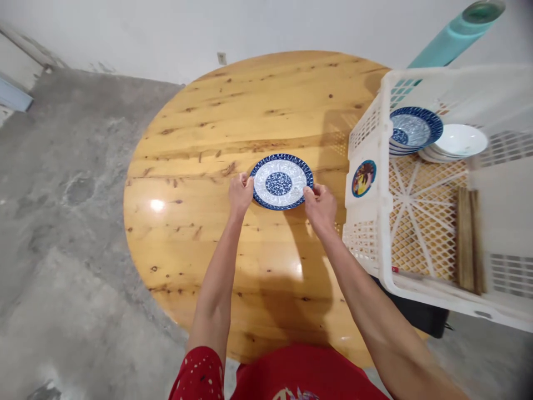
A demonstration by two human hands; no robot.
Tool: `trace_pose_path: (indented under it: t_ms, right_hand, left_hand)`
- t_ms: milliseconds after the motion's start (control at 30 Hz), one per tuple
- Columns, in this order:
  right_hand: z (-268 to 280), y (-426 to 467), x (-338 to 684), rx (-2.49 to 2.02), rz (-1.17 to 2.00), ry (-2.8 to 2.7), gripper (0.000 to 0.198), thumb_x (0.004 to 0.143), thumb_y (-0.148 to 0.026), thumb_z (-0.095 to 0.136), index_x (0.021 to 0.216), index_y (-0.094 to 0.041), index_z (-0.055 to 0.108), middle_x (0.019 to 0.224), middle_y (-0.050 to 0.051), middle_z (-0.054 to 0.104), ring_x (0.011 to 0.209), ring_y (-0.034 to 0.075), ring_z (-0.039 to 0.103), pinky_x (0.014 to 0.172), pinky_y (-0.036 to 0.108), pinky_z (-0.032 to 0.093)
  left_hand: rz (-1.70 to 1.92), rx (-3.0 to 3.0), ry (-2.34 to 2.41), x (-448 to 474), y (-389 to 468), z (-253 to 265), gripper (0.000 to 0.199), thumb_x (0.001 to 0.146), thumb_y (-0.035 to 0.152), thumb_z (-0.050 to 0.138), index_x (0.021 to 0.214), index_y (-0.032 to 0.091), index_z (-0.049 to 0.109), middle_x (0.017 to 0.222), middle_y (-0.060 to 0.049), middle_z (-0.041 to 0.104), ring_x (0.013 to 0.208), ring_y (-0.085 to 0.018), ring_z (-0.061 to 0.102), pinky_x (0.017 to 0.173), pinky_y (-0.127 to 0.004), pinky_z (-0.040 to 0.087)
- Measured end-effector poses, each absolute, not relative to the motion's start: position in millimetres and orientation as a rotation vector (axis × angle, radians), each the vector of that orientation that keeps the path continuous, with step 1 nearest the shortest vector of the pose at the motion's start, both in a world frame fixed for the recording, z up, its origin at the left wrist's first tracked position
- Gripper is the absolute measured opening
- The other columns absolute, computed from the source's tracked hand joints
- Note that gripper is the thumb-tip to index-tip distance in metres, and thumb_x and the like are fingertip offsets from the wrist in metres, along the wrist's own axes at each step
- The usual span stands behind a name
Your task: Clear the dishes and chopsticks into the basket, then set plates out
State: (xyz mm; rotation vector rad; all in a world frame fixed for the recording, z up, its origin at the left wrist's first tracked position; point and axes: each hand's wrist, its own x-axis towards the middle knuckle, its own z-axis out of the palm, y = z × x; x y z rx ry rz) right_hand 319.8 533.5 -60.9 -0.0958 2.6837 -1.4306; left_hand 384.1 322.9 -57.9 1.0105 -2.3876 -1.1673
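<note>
Plate (281, 181) sits near the middle of the round wooden counter (200, 144), face up, blue rim and blue centre medallion showing. You hold it at two opposite edges: left hand (240, 194) pinches the left rim, fingers curled over the lip; right hand (320, 204) pinches the near-right rim the same way. You cannot tell from this view whether the plate rests flat on the counter or is lifted a little off it.

Handling, judged: glazed ceramic, so stiff, brittle and slick. Moderate weight for its size. It chips if the rim knocks the wood or other crockery. The rim is the only real purchase; thumbs on top, fingertips under the lip. The two-sided grip you have keeps it level.

Orientation: round, so no long axis in plan; its axis runs straight up through the medallion. Open face points up towards you.

To the right, a white crate (377, 183) overhangs the counter edge. It carries stacked plates (412, 130) and white bowls (458, 141) at its far end.
</note>
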Motion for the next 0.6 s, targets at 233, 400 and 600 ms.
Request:
trace_pose_path:
  t_ms: [233,400,600]
  right_hand:
    - [-63,532,317,-0.029,-1.336,2.834,0.029,0.076,-0.039,0.055,0.095,-0.019,0.066,0.087,0.008,0.07,0.08,0.027,0.066,0.085,0.046,0.053]
    - [-75,537,304,-0.087,-1.239,2.875,0.017,0.077,-0.034,0.053,0.086,-0.021,0.061,0.084,0.006,0.066,0.084,0.028,0.065,0.087,0.048,0.052]
    - [-96,541,291,-0.119,-1.375,2.89,0.01,0.078,-0.032,0.057,0.082,-0.022,0.058,0.075,0.001,0.059,0.077,0.025,0.064,0.08,0.046,0.055]
  left_hand:
    - [-0.949,1.056,-2.525,386,333,-41,0.008,0.087,0.017,0.06,0.083,0.023,0.057,0.089,-0.007,0.068,0.092,-0.026,0.064,0.085,-0.036,0.046]
    - [-1.028,1.029,-2.471,376,325,-50,0.014,0.09,0.025,0.064,0.08,0.024,0.054,0.085,-0.008,0.066,0.101,-0.029,0.065,0.09,-0.036,0.047]
    - [-1.108,0.939,-2.369,368,323,-67,0.019,0.092,0.029,0.066,0.08,0.024,0.053,0.085,-0.007,0.065,0.108,-0.028,0.064,0.095,-0.038,0.048]
